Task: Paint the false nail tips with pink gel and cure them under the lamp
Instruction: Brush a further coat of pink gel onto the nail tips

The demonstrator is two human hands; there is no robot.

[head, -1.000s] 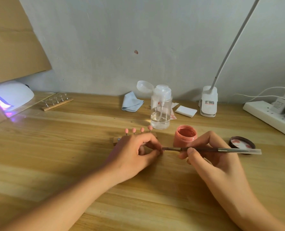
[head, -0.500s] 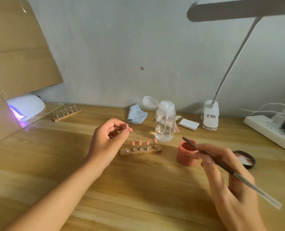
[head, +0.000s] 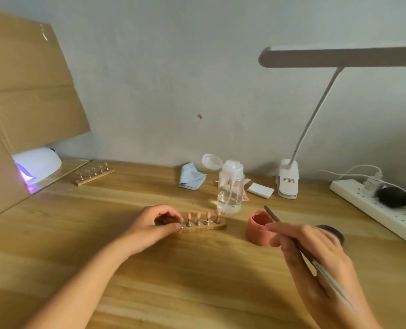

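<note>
Wooden table [head: 197, 281] set against a pale wall. Near its middle lies a wooden strip [head: 217, 226] carrying four pink nail tips [head: 198, 214], each upright on a small metal stand. The left hand [head: 154, 225] rests at the strip's left end, thumb and forefinger closed in a pinch on a fifth metal stand [head: 181, 226], remaining fingers curled. Whether that stand bears a tip cannot be told. The right hand [head: 315, 257] grips a brush [head: 272, 213] pen-fashion, fingers curled round the handle, dark end over the rim of the open pink jar [head: 260, 230]; contact cannot be told. The jar's lid [head: 334, 231] lies just behind this hand. The curing lamp [head: 38, 162] glows violet at far left, beside a second strip [head: 95, 174] of clear tips. A pump bottle [head: 230, 188] stands behind the pink tips.
</note>
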